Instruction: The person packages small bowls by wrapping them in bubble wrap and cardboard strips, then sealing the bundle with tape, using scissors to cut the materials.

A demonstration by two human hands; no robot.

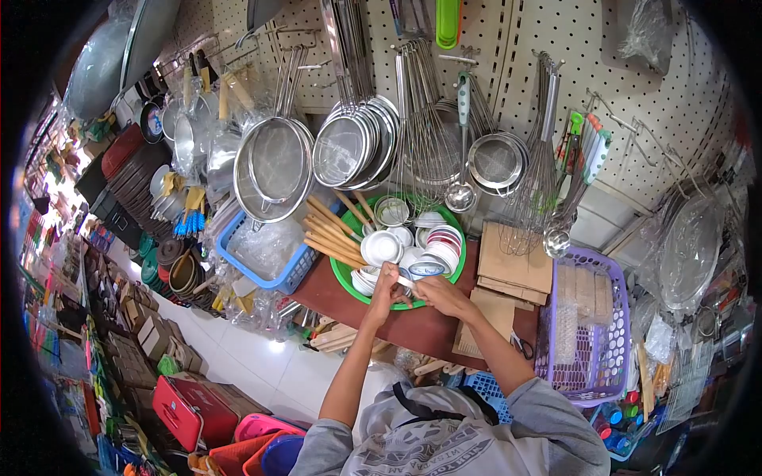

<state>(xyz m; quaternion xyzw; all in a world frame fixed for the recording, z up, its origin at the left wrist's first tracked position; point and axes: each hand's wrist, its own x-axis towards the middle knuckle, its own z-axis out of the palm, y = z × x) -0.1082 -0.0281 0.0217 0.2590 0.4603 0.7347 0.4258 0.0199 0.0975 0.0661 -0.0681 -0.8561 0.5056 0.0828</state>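
Over the near rim of a green basin (343, 270), my left hand (384, 295) and my right hand (443, 295) are close together with fingers closed. Between them is a small white piece (406, 282), gripped from both sides; what kind of thing it is I cannot tell. Small white bowls (382, 247) fill the basin below, beside stacked dishes with red rims (444, 239) and an oval-labelled white dish (427, 269). Several wooden handles (333, 234) lean out over the basin's left side.
The basin stands on a brown tabletop (317, 297). To its left is a blue basket (290, 274) with plastic wrapping. Cardboard sheets (514, 262), scissors (521, 345) and a purple basket (587, 389) are at the right. Strainers (274, 170) and whisks (528, 198) hang above from a pegboard.
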